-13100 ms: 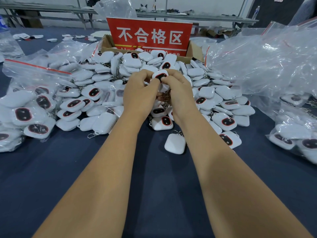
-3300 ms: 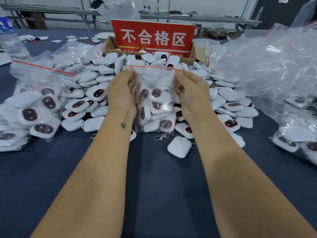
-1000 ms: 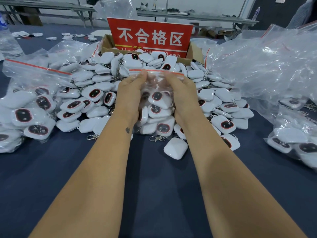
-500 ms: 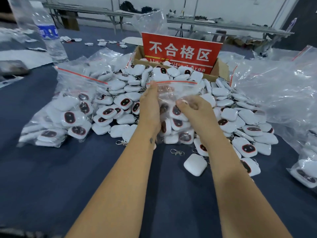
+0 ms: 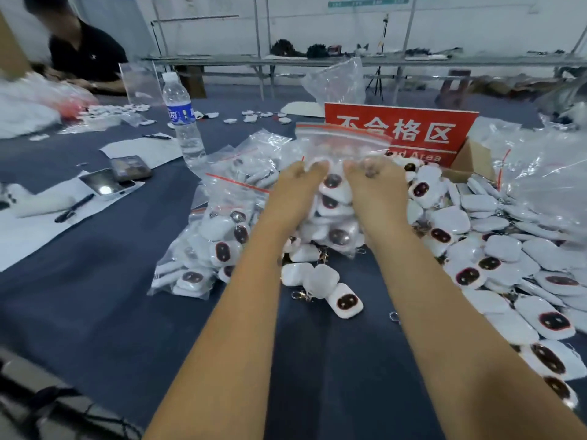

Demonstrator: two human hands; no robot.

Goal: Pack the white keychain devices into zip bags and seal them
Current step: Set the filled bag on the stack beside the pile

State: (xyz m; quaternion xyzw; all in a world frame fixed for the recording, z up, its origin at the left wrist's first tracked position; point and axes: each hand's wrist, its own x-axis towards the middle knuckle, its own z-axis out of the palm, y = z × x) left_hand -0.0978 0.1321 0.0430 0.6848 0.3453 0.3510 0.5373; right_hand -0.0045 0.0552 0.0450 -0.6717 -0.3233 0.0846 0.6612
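Your left hand (image 5: 295,188) and right hand (image 5: 374,185) both grip the filled zip bag (image 5: 336,160) just below its red strip, lifted over the bench (image 5: 111,296), while a packed bag (image 5: 219,236) lies left and loose keychain devices (image 5: 495,249) remain unpacked.

1 water bottle (image 5: 183,122), 1 red sign (image 5: 401,132), 2 pens (image 5: 73,208)

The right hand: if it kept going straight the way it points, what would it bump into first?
Probably the red sign standing beyond the zip bag that the right hand grips; depth is blurred, so loose devices could come first.
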